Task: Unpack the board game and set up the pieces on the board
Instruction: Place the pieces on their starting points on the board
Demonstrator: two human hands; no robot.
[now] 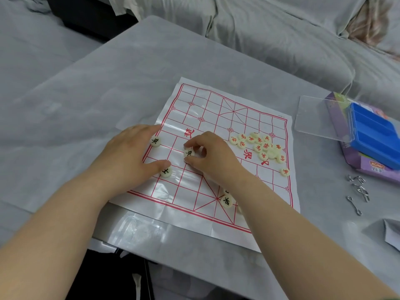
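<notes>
One table (108,94) holds one red-lined board (238,118), with one blue tray (372,135) at its three o'clock. The left hand (127,152) lies flat at nine o'clock, grip slack and empty; the right hand (213,156) pinches one black-lettered piece (189,153) mid-board. One red-lettered heap (259,147) sits at two o'clock.

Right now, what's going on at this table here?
A person is setting up a game on a white sheet board with red grid lines. The right hand pinches a cream round piece with a black character; the left hand lies flat at the board's left edge. A heap of red-lettered cream pieces lies unsorted near the right edge.
</notes>
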